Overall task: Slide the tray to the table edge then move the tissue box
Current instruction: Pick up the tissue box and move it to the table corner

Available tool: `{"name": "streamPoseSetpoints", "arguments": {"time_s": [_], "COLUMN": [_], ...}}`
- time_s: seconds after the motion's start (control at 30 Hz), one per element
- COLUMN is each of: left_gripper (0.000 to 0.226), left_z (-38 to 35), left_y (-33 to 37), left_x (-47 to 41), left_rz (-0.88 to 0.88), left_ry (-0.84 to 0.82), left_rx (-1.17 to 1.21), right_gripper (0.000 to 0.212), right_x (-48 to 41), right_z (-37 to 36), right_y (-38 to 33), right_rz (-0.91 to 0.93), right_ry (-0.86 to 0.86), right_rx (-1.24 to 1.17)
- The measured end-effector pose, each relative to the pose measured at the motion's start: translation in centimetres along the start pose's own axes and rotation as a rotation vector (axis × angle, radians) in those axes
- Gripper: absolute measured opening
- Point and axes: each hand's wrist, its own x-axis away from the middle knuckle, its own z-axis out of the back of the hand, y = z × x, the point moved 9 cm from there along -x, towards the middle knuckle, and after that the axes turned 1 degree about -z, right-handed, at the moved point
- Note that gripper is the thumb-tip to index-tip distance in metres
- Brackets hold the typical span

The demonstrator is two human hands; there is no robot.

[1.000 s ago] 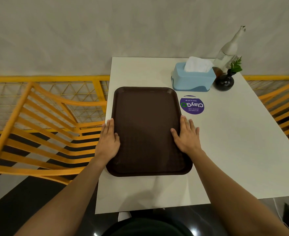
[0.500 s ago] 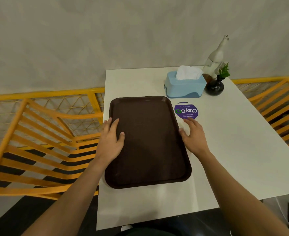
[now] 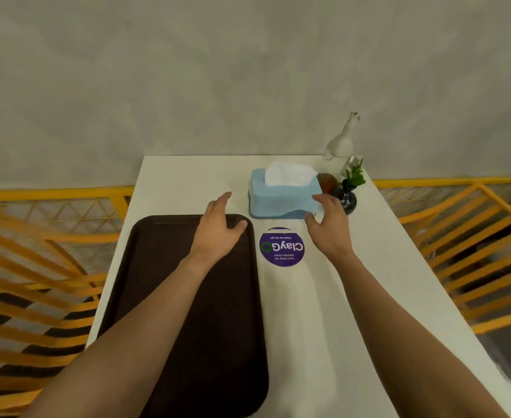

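A dark brown tray (image 3: 218,321) lies along the left side of the white table (image 3: 368,297), its left rim close to the table's left edge. A light blue tissue box (image 3: 281,197) with white tissue sticking out stands beyond the tray's far right corner. My left hand (image 3: 218,230) hovers open over the tray's far end, fingers reaching toward the box's left side, apart from it. On the other side, my right hand (image 3: 328,227) is open at the box's right front corner, fingertips at or very near it.
A purple round sticker (image 3: 282,248) lies on the table in front of the box. A white bottle (image 3: 340,149), a small dark vase with a green sprig (image 3: 349,197) and a brown object (image 3: 326,182) crowd the box's right side. Yellow chairs (image 3: 474,254) flank the table.
Both hands have left the tray's sides and moved forward toward the tissue box. The view has tilted up and closer to the table's far end.
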Motion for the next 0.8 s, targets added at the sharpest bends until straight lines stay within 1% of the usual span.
{"name": "streamPoseSetpoints", "arguments": {"time_s": [0.13, 0.23, 0.33, 0.43, 0.5, 0.6, 0.73, 0.8], "left_gripper": [0.101, 0.113, 0.122, 0.125, 0.121, 0.101, 0.079, 0.074], "left_z": [-4.2, -6.1, -7.5, -9.0, -9.9, -10.7, -10.7, -10.5], "left_y": [0.4, 0.2, 0.3, 0.5, 0.2, 0.1, -0.2, -0.3], "left_x": [-3.7, -6.0, -8.0, -9.4, -10.1, -10.7, -11.0, -11.2], "left_rz": [0.102, 0.158, 0.176, 0.173, 0.182, 0.167, 0.198, 0.218], "left_ry": [-0.041, -0.027, -0.027, -0.071, -0.100, -0.118, -0.049, -0.025], "left_rx": [0.066, 0.059, 0.054, 0.083, 0.135, 0.148, 0.095, 0.087], "right_gripper": [0.057, 0.071, 0.086, 0.085, 0.081, 0.075, 0.066, 0.063], "right_x": [-4.2, -5.7, -6.4, -6.6, -6.6, -6.6, -7.2, -7.5], "right_z": [-1.3, -3.0, -4.8, -6.1, -6.9, -7.1, -7.1, -7.0], "right_y": [2.8, 5.1, 7.4, 8.9, 9.4, 9.6, 9.9, 10.1], "right_rz": [-0.020, -0.072, -0.140, -0.165, -0.158, -0.139, -0.138, -0.152], "right_ry": [-0.051, -0.105, -0.199, -0.264, -0.306, -0.313, -0.303, -0.290], "right_rx": [-0.045, -0.114, -0.164, -0.216, -0.274, -0.325, -0.315, -0.281]}}
